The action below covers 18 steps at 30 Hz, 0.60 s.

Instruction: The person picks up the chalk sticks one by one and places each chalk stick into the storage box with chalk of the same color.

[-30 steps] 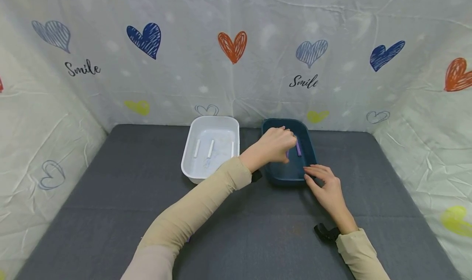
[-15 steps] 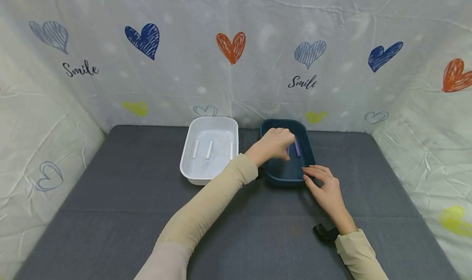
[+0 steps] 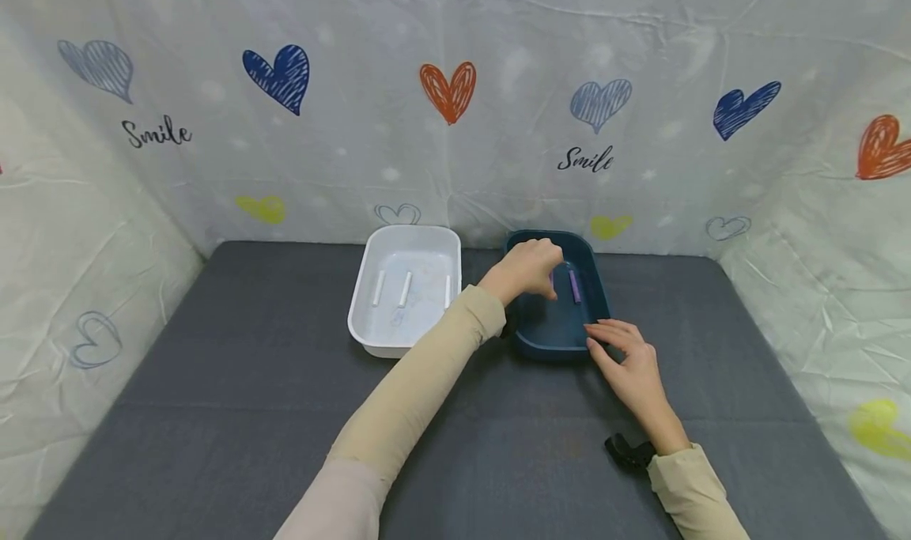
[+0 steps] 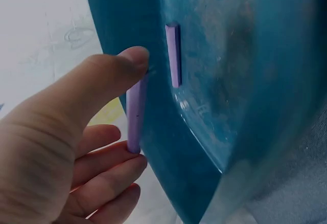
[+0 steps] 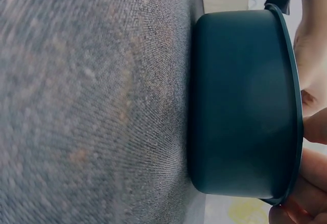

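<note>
My left hand (image 3: 528, 268) is over the dark teal tub (image 3: 558, 350), pinching a purple chalk stick (image 4: 135, 112) between thumb and fingers. In the left wrist view the stick hangs lengthwise from under the thumb, its far end against the fingers. A second purple chalk stick (image 3: 574, 286) lies on the tub's floor, right of that hand. At the tub's front right corner my right hand (image 3: 629, 362) holds the rim, its fingers over the side and thumb at the front. The right wrist view shows that thumb (image 5: 316, 127) at the rim.
Left of the teal tub stands a white tub (image 3: 427, 251) with several white sticks (image 3: 405, 289) inside, partly covered by my left sleeve (image 3: 427, 374). Both tubs are at the back of the grey cloth-covered table (image 3: 235, 350), close to a printed curtain (image 3: 342, 145).
My left hand has moved slightly back and left with the purple chalk stick, its forearm shifting right. The right hand and both tubs look unmoved.
</note>
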Motion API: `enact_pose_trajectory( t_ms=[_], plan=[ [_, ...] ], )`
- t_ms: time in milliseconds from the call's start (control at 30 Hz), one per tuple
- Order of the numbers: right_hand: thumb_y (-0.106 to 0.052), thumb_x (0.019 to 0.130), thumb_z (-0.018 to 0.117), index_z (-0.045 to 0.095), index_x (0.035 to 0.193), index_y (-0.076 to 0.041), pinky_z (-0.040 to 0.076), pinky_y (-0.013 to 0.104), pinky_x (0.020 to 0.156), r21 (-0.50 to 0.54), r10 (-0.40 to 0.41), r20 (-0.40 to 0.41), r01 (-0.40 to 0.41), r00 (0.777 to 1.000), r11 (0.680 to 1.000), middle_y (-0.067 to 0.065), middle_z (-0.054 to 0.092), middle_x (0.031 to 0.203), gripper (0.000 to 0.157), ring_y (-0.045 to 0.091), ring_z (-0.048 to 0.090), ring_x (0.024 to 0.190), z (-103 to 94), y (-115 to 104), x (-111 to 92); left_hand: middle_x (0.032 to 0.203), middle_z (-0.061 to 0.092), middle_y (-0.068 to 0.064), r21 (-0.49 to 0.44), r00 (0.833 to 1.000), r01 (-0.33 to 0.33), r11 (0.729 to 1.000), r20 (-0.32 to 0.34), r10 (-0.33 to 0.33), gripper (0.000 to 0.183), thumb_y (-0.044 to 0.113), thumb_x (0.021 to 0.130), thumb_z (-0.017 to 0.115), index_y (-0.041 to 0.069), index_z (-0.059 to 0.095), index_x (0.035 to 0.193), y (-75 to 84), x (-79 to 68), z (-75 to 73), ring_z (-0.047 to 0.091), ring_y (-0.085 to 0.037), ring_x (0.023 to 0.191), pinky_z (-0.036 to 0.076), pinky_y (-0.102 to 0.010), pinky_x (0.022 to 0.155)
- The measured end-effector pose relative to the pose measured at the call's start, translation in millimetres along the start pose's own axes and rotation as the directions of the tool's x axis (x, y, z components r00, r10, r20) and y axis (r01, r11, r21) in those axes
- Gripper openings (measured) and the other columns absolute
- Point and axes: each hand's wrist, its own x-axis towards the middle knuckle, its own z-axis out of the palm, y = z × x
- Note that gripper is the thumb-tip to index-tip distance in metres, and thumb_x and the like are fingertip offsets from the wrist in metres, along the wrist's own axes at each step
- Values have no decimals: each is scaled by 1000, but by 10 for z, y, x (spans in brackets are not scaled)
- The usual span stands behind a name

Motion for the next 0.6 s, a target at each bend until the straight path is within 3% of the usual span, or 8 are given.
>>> enact_pose_trajectory(
  t_ms=[167, 467, 600],
  plan=[
    [-7, 92, 71, 73, 116, -2, 48, 53, 93, -1, -3, 5, 3, 1000, 1000, 18, 66, 121, 25, 29, 55, 119, -5, 7, -3, 98, 61, -3, -16, 999, 37, 999, 26, -36, 51, 33, 77, 87, 6, 71, 116, -15, -2, -10, 56, -15, 84, 52, -29, 74],
    [-7, 90, 72, 76, 111, -2, 50, 51, 91, -23, -17, -6, 17, 1000, 1000, 18, 66, 121, 22, 28, 59, 116, -20, 13, -1, 94, 58, -4, -27, 1000, 23, 999, 6, -23, 43, 35, 78, 86, 7, 70, 107, 100, 46, -191, 56, -17, 81, 50, -31, 72],
    [-8, 90, 73, 77, 109, -2, 51, 46, 88, -49, -31, -12, 30, 999, 998, 16, 67, 119, 20, 26, 60, 114, -17, 14, 2, 91, 58, -2, -61, 999, 34, 998, 19, -33, 41, 35, 79, 86, 7, 71, 106, 137, 95, -165, 55, -15, 78, 49, -29, 68]
  ],
)
